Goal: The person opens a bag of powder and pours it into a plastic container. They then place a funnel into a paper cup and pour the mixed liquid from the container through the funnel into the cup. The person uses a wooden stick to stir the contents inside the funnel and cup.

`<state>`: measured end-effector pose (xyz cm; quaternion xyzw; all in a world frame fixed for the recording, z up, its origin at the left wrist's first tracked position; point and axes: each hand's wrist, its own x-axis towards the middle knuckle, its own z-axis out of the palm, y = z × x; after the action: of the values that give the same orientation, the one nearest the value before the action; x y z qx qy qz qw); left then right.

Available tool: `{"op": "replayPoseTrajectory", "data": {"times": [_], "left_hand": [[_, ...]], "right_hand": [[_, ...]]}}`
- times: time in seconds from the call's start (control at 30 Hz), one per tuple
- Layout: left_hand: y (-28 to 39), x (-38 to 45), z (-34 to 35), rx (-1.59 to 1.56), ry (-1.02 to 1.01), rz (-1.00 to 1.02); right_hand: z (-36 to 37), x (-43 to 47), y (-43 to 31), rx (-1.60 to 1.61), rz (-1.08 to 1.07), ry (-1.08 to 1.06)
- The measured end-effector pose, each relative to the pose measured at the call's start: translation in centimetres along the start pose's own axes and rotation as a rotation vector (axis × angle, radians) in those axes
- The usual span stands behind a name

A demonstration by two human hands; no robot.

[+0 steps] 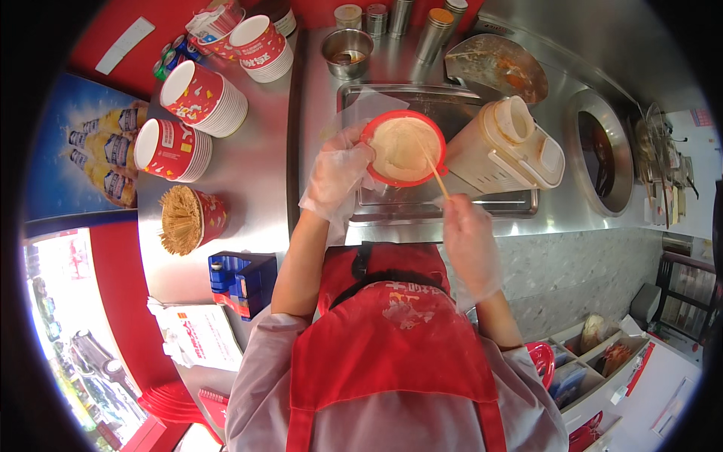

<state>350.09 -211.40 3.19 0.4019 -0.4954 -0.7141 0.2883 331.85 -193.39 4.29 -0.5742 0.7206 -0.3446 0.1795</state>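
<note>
Held in my left hand point(342, 164), which wears a clear plastic glove, is a round red-rimmed container point(404, 115). A pale beige powder or batter point(402, 148) fills much of it. My right hand point(470, 243), gloved too, grips a thin wooden stick point(438, 179) whose far end dips into the pale contents. Both hands are over the near part of a metal tray point(508, 210) on the steel counter. Right of the red rim, a tall plastic container with a lid and handle point(486, 148) leans over the tray. A translucent sheet point(379, 107) lies behind my left hand.
Stacked red paper cups point(223, 104) and a cup of wooden sticks point(212, 217) stand on the left. A metal bowl point(347, 70), shaker cans point(434, 35) and a metal scoop point(500, 68) are at the back. A round steel-rimmed well point(621, 169) holding dark liquid is at the right.
</note>
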Motion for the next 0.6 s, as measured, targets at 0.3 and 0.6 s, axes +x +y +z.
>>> {"op": "replayPoseTrajectory", "data": {"times": [0.3, 0.6], "left_hand": [[-0.4, -0.5, -0.4, 0.038, 0.032, -0.016], [-0.3, -0.6, -0.2, -0.013, 0.034, -0.021]], "right_hand": [[2.0, 0.0, -1.2, 0.079, -0.010, 0.203], [2.7, 0.5, -1.0, -0.090, -0.087, 0.197]]}}
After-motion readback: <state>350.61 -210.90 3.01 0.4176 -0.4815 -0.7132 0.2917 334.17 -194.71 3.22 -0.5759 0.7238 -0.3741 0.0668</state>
